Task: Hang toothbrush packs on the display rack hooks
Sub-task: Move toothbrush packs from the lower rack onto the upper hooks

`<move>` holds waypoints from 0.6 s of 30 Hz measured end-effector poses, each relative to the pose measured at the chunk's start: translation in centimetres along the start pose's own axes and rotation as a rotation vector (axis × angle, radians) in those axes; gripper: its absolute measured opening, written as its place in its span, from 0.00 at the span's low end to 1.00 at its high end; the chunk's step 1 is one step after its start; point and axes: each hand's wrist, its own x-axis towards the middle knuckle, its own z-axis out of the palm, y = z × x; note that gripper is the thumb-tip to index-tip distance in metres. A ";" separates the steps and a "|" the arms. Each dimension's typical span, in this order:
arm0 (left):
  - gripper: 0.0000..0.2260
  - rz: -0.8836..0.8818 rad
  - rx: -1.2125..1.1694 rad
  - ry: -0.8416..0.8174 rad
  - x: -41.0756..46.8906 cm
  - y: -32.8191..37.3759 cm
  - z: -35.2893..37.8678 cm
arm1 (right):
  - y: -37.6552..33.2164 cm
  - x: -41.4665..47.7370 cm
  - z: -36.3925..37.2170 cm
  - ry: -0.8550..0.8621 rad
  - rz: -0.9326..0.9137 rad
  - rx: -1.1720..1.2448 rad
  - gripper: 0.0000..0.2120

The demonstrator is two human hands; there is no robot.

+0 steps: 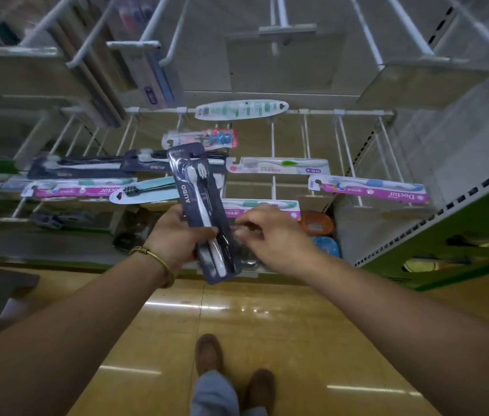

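1. A dark AUBO twin pack (199,190) is gripped round its lower half by the left hand (177,235). It is held upright in front of the rack, touching no hook.
2. The pack's top end, where a hang hole would be expected, is turned up towards the white wire hooks (272,139), probably so that it can be threaded on.
3. The right hand (273,235) is held just beside the pack's right edge with its fingers curled. Whether anything is pinched cannot be told, since that spot is blurred.
4. "AUBO" is read in white lettering down the held pack, and again on a second dark AUBO pack (153,166) lying flat across the hooks.
5. "Doctor" is read on a pink-banded pack (387,192) to the right and on a similar pink pack (84,191) to the left. Other printing is too small to read.
6. The packs on the rack are seen lying sideways across the wires, not hanging, so most of the hanging is judged undone.
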 end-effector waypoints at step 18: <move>0.20 -0.057 -0.039 0.042 -1.0 -0.2 -5.0 | 3.9 5.4 -1.2 -0.072 0.155 -0.485 0.23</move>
